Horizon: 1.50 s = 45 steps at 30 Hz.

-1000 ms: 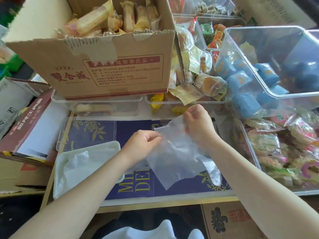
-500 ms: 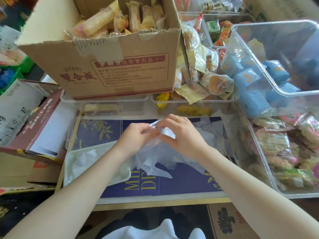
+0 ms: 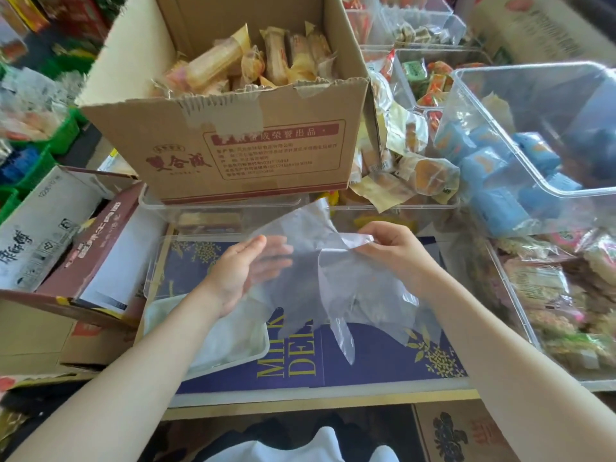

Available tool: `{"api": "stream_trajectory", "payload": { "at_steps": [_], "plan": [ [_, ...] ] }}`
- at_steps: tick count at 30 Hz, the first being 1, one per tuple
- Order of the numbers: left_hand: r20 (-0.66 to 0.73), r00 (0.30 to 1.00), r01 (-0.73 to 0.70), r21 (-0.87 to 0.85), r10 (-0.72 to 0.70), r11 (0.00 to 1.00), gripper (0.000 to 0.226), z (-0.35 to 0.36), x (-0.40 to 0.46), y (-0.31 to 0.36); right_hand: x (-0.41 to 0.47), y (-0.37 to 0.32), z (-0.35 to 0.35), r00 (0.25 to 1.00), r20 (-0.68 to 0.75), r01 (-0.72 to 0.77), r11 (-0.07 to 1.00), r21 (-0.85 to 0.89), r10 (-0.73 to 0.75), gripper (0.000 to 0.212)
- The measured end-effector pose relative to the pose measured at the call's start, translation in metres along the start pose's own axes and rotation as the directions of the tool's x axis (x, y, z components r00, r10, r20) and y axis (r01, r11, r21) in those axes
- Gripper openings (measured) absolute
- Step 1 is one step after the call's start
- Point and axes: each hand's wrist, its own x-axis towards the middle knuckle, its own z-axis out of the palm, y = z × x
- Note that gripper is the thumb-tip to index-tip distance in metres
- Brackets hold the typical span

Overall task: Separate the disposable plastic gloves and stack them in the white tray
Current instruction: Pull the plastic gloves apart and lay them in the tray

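My right hand (image 3: 396,258) pinches the upper edge of the disposable plastic gloves (image 3: 333,288) between thumb and fingers, so its grip is closed on the thin film. My left hand (image 3: 240,271) is flat with the fingers straight, and they lie behind or inside the clear film, so I see them through it. I cannot tell if they are between two layers or only behind them. The gloves hang in the air between both hands, above the surface, and their glove fingers point down toward the dark blue box (image 3: 360,358) with yellow letters.

The white tray (image 3: 260,345) lies low and left of the gloves, partly under my left forearm. Some clear film is already inside it. Its right edge is just beside the hanging glove fingers.

Around the hands the room is narrow. Straight behind them stand low clear containers (image 3: 220,208), and on them sits an open cardboard box (image 3: 240,141) full of wrapped snacks. At the right a large clear plastic bin (image 3: 540,161) holds blue packets, and below it another clear bin (image 3: 513,288) with colourful wrapped snacks has its edge close to my right forearm. At the left a brown and white carton (image 3: 100,251) lies tilted near the tray. The open space is over the blue box, toward the near edge of the surface.
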Motion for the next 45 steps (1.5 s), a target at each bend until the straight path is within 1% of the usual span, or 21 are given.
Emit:
{"api": "stream_trajectory", "payload": {
  "at_steps": [3, 5, 7, 10, 13, 16, 18, 22, 25, 27, 29, 30, 32, 33, 35, 37, 38, 39, 41, 43, 45],
  "plan": [
    [0.067, 0.997, 0.059, -0.196, -0.047, 0.979, 0.036, -0.006, 0.002, 0.003, -0.009, -0.014, -0.008, 0.973, 0.229, -0.052, 0.948, 0.313, -0.022, 0.020],
    [0.113, 0.992, 0.088, -0.236, -0.063, 0.968, 0.037, -0.004, 0.001, 0.005, -0.011, -0.024, -0.004, 0.964, 0.265, -0.080, 0.913, 0.400, -0.032, 0.017],
    [0.170, 0.982, 0.126, -0.265, -0.082, 0.956, 0.037, 0.002, -0.001, 0.006, -0.007, -0.026, 0.007, 0.987, 0.163, -0.070, 0.925, 0.373, 0.009, 0.016],
    [0.302, 0.951, 0.144, -0.264, -0.060, 0.954, 0.043, 0.011, -0.006, 0.008, 0.006, -0.019, 0.024, 0.997, 0.015, -0.077, 0.951, 0.300, 0.076, 0.023],
    [0.352, 0.936, 0.133, -0.285, -0.026, 0.949, 0.044, 0.017, -0.011, 0.014, 0.010, -0.012, 0.029, 0.992, 0.006, -0.120, 0.937, 0.327, 0.126, 0.020],
    [0.344, 0.938, 0.139, -0.291, -0.032, 0.947, 0.046, 0.015, -0.012, 0.018, 0.010, -0.012, 0.028, 0.990, 0.038, -0.140, 0.910, 0.390, 0.136, 0.017],
    [0.342, 0.939, 0.137, -0.261, -0.042, 0.956, 0.046, 0.012, -0.010, 0.018, 0.009, -0.014, 0.029, 0.989, 0.038, -0.147, 0.929, 0.340, 0.143, 0.019],
    [0.370, 0.928, 0.154, -0.274, -0.043, 0.949, 0.048, 0.008, -0.008, 0.022, 0.010, -0.016, 0.030, 0.981, -0.083, -0.149, 0.959, 0.242, 0.173, 0.027],
    [0.322, 0.947, 0.091, -0.195, -0.024, 0.977, 0.057, 0.012, -0.006, 0.024, 0.009, -0.018, 0.031, 0.970, -0.152, -0.144, 0.954, 0.263, 0.188, 0.026],
    [0.191, 0.982, 0.017, -0.082, -0.001, 0.997, 0.064, 0.017, -0.007, 0.021, 0.008, -0.018, 0.032, 0.961, -0.187, -0.146, 0.950, 0.275, 0.202, 0.027],
    [0.078, 0.994, -0.073, 0.030, 0.071, 0.997, 0.069, 0.020, -0.007, 0.015, 0.007, -0.018, 0.031, 0.953, -0.217, -0.150, 0.952, 0.265, 0.210, 0.025],
    [0.054, 0.991, -0.125, 0.081, 0.121, 0.989, 0.067, 0.021, -0.008, 0.013, 0.006, -0.018, 0.031, 0.949, -0.230, -0.154, 0.954, 0.258, 0.215, 0.024],
    [0.013, 0.979, -0.200, 0.232, 0.202, 0.952, 0.049, 0.022, -0.008, 0.008, 0.006, -0.017, 0.031, 0.945, -0.245, -0.155, 0.955, 0.253, 0.218, 0.023],
    [-0.014, 0.974, -0.212, 0.296, 0.226, 0.931, 0.036, 0.022, -0.008, 0.008, 0.006, -0.016, 0.031, 0.943, -0.249, -0.154, 0.955, 0.254, 0.219, 0.023],
    [-0.069, 0.961, -0.232, 0.320, 0.267, 0.918, 0.001, 0.025, -0.006, 0.009, 0.006, -0.014, 0.029, 0.943, -0.253, -0.153, 0.956, 0.250, 0.217, 0.023],
    [-0.099, 0.954, -0.242, 0.301, 0.283, 0.922, 0.018, 0.024, -0.005, 0.011, 0.006, -0.013, 0.026, 0.941, -0.262, -0.140, 0.951, 0.274, 0.214, 0.013],
    [-0.101, 0.955, -0.243, 0.278, 0.280, 0.929, 0.019, 0.022, -0.004, 0.011, 0.006, -0.013, 0.024, 0.938, -0.250, -0.158, 0.936, 0.314, 0.242, 0.013],
    [-0.094, 0.959, -0.235, 0.260, 0.267, 0.937, 0.019, 0.020, -0.004, 0.013, 0.008, -0.009, 0.019, 0.934, -0.213, -0.193, 0.908, 0.372, 0.286, 0.029],
    [-0.055, 0.965, -0.238, 0.224, 0.256, 0.945, 0.017, 0.018, -0.003, 0.016, 0.009, -0.008, 0.011, 0.928, -0.025, -0.312, 0.811, 0.494, 0.372, 0.056],
    [-0.006, 0.966, -0.251, 0.196, 0.257, 0.948, 0.015, 0.017, -0.003, 0.020, 0.008, -0.009, 0.005, 0.888, 0.229, -0.458, 0.725, 0.515, 0.398, 0.056],
    [0.037, 0.965, -0.263, 0.188, 0.261, 0.946, 0.013, 0.017, -0.002, 0.022, 0.006, -0.005, 0.003, 0.846, 0.382, -0.529, 0.674, 0.516, 0.372, 0.055]
  ]
}}
